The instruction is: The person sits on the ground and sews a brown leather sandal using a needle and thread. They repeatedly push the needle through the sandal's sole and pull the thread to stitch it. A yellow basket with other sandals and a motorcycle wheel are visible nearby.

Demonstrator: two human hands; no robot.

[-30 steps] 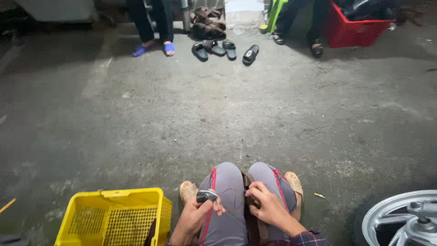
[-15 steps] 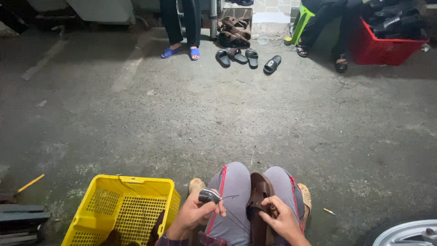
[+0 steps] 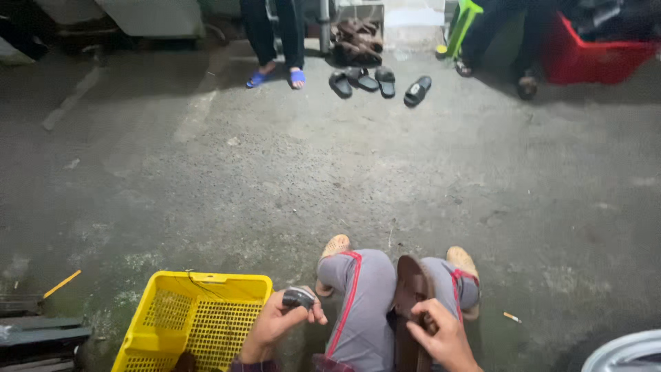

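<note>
My left hand (image 3: pixel 274 324) is closed around a small dark rounded object (image 3: pixel 299 297), pinched between thumb and fingers just left of my grey-trousered left knee. Between my knees stands a long brown curved strip (image 3: pixel 411 289) that looks like a belt or strap; my right hand (image 3: pixel 444 338) grips its lower part. I am squatting, with both tan sandals on the concrete floor.
A yellow plastic crate (image 3: pixel 200 317) sits at my left. A grey wheel rim (image 3: pixel 623 353) shows at bottom right. Several black slippers (image 3: pixel 379 81) lie ahead, near a standing person's legs in blue sandals (image 3: pixel 275 41), a red crate (image 3: pixel 595 52) and a green stool (image 3: pixel 465 24).
The view has tilted and shifted left. My right hand has moved from my knee onto the brown strip, which now stands up between my knees. My left hand keeps the small dark object.
</note>
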